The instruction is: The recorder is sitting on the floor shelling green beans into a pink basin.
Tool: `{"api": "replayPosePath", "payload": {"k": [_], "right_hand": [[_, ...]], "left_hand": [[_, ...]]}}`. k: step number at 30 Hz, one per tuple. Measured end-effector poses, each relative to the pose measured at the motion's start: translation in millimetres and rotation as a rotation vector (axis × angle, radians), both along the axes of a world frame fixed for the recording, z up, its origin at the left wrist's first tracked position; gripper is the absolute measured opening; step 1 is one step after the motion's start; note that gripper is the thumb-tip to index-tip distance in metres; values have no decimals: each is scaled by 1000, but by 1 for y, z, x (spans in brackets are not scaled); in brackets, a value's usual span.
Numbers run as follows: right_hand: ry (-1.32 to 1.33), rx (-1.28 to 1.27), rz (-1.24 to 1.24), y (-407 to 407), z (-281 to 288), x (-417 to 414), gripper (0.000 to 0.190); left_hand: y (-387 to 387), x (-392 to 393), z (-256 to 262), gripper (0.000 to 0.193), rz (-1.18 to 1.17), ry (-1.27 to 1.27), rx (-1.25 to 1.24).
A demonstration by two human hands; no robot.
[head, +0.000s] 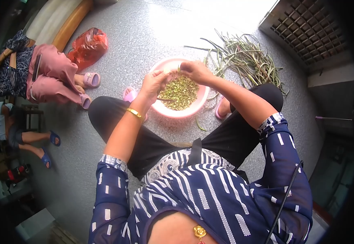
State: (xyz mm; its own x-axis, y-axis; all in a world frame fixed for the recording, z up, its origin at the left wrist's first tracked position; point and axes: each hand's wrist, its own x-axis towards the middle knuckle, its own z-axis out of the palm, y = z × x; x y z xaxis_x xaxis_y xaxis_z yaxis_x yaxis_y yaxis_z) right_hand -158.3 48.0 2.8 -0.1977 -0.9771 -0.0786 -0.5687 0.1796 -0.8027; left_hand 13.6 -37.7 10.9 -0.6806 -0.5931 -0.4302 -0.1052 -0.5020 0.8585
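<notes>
A pink plastic basin [203, 102] sits on the floor between my knees. Short chopped pieces of green bean [181, 93] cover its bottom. Over the basin's left side, my left hand [155, 84] pinches a long bean [166, 99], whose thin dark end sticks out below the palm. My right hand [196, 72] is above the far right rim, its fingertips closed on a small green bean piece [179, 69]. A narrow gap separates the two hands. Curled fingers partly hide what each one holds.
Long beans [250, 61] lie in a loose heap on the speckled floor [128, 45], beyond my right knee. A stray bean piece [200, 124] is near the basin. At left are a red plastic bag [88, 47] and two seated people. A metal lattice door [311, 30] stands at right.
</notes>
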Motion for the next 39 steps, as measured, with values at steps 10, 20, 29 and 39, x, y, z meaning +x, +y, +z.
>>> {"api": "replayPosePath", "payload": {"k": [10, 20, 29, 39], "right_hand": [[219, -251, 293, -3, -5, 6, 17], [-131, 160, -162, -1, 0, -1, 22], [-38, 30, -164, -1, -10, -2, 13], [-121, -179, -17, -4, -5, 11, 15]], "left_hand": [[12, -10, 5, 11, -66, -124, -313], [13, -11, 3, 12, -46, -31, -345], [6, -8, -3, 23, -123, -135, -178], [8, -7, 2, 52, -247, -93, -171]]}}
